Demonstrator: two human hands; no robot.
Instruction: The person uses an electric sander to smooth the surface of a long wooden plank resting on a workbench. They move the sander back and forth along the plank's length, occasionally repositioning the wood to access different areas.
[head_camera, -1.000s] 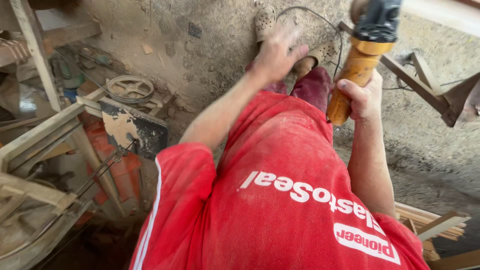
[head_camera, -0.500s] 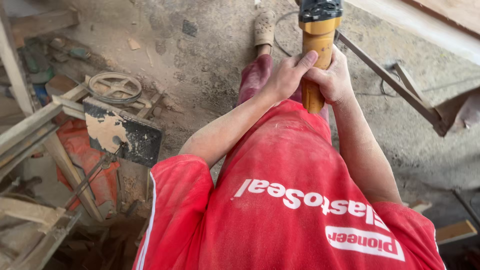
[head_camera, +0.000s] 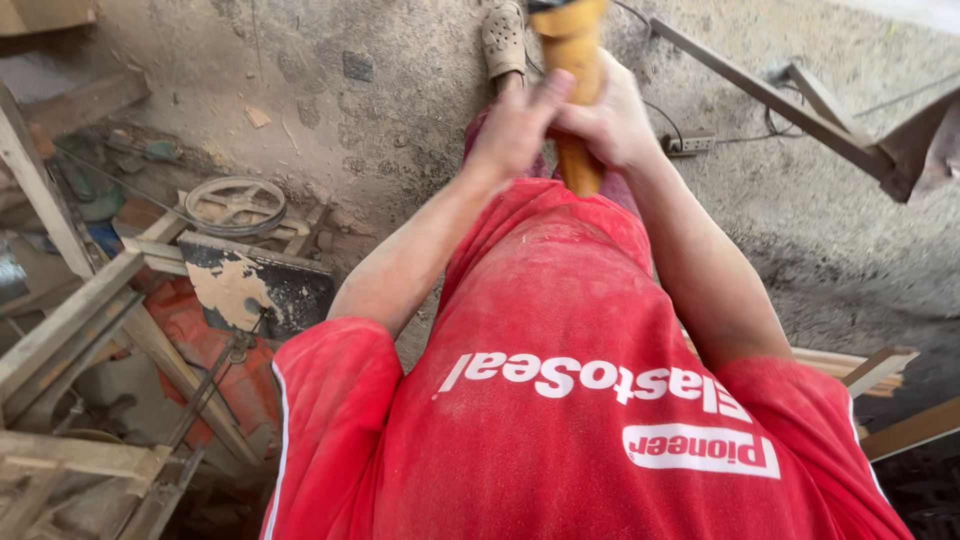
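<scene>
I look down my own red shirt (head_camera: 560, 400) at a dusty concrete floor. Both my hands grip the yellow-orange body of a power tool (head_camera: 575, 60) held upright in front of my chest. My left hand (head_camera: 520, 120) wraps it from the left and my right hand (head_camera: 612, 120) from the right, fingers closed. The tool's head is cut off by the top edge. My foot in a beige clog (head_camera: 503, 40) shows just beyond the hands.
On the left stand a wooden frame (head_camera: 80, 310), a metal pulley wheel (head_camera: 237, 203), a black board with a pale patch (head_camera: 255, 290) and an orange machine part (head_camera: 190, 330). A power strip (head_camera: 690, 143) with cables and metal bars (head_camera: 760, 95) lie at upper right; wood slats (head_camera: 880, 370) at right.
My left hand, spread open a second ago, has come onto the tool beside my right hand. The tool has moved from the right to the middle, closer to my chest.
</scene>
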